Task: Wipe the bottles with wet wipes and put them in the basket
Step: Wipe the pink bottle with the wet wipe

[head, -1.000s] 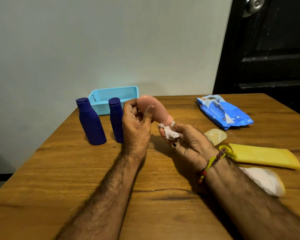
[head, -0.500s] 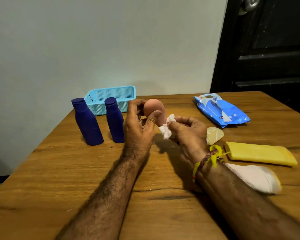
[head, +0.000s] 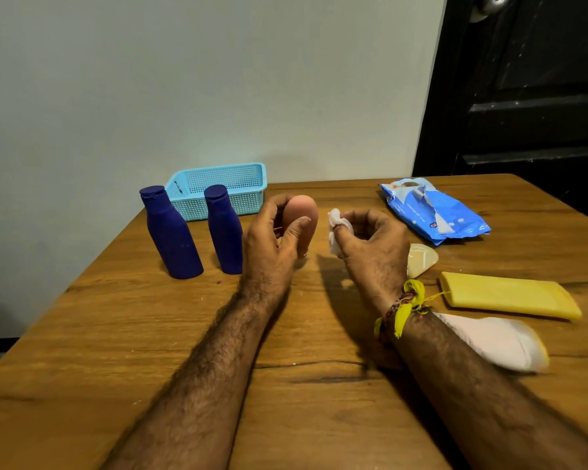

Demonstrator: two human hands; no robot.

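My left hand (head: 274,237) grips a small pink bottle (head: 302,218), held nearly upright just above the table. Right beside it, my right hand (head: 370,245) pinches a crumpled white wet wipe (head: 335,232), a small gap away from the bottle. Two dark blue bottles (head: 170,232) (head: 224,228) stand upright to the left. Behind them sits the light blue mesh basket (head: 218,189), with nothing visible inside. A blue pack of wet wipes (head: 431,212) lies at the back right.
A yellow flat bottle (head: 506,298) lies on its side at the right. A white bottle (head: 496,340) lies by my right forearm, and a pale cream piece (head: 421,259) sits behind my right hand. A dark door (head: 523,96) stands past the wooden table's (head: 286,385) far right corner.
The pink bottle has swung from tilted to nearly upright in my left hand. My right hand has pulled the wipe off the bottle, and a gap has opened between them.
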